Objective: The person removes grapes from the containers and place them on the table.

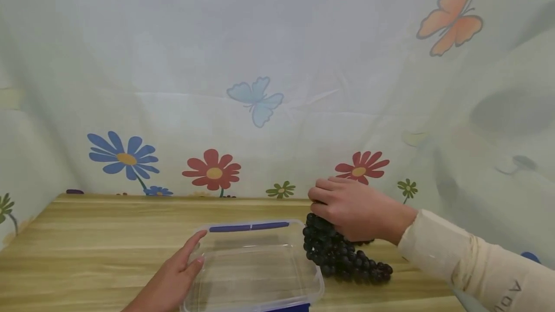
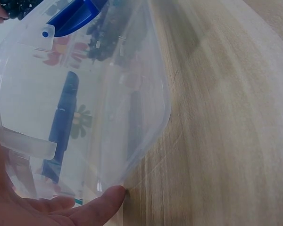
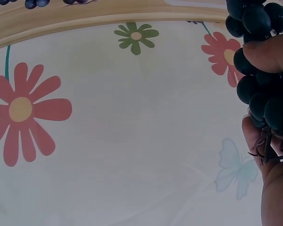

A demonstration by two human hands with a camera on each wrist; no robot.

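Observation:
My right hand [image 1: 357, 208] grips a bunch of dark grapes [image 1: 321, 240] above the right rim of a clear plastic box. In the right wrist view, my thumb presses on the held grapes [image 3: 264, 89], and a thin brown stem shows below them. More dark grapes [image 1: 373, 271] lie on the table at the box's right, overlapping the held bunch in the head view. The lidless box [image 1: 256, 273] has blue clips on its far and near sides. Along its left wall rests my left hand [image 1: 171, 276], fingers extended; in the left wrist view a fingertip [image 2: 115, 193] touches the wall's lower edge.
The wood-grain table [image 1: 108, 249] stretches left of the box. Behind it hangs a pale cloth backdrop [image 1: 186, 52] printed with flowers and butterflies. Several grapes [image 3: 35, 4] lie near the table edge in the right wrist view. A small blue object [image 1: 530, 256] shows at far right.

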